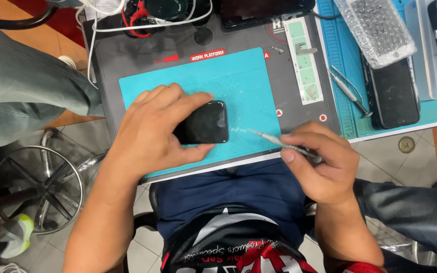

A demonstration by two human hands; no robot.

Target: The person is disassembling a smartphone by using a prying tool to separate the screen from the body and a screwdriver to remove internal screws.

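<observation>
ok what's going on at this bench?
A person seated at the bench has the left hand pressed over a black phone lying on a teal mat. The right hand holds a thin screwdriver, its tip over the mat, just right of the phone and not touching it. Another dark phone and tweezers lie to the right.

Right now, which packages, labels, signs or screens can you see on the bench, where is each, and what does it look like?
Black phone: on the teal mat, under the left hand; dark, rounded.
Red label: on the grey platform above the mat; small rectangle, white lettering.
Pale green strip: right of the mat; long, gridded.
Bubble-wrap package: top right; clear, oblong.
Second black phone: below the package; dark screen.
Screwdriver: in the right hand grip; slim, metal.
</observation>
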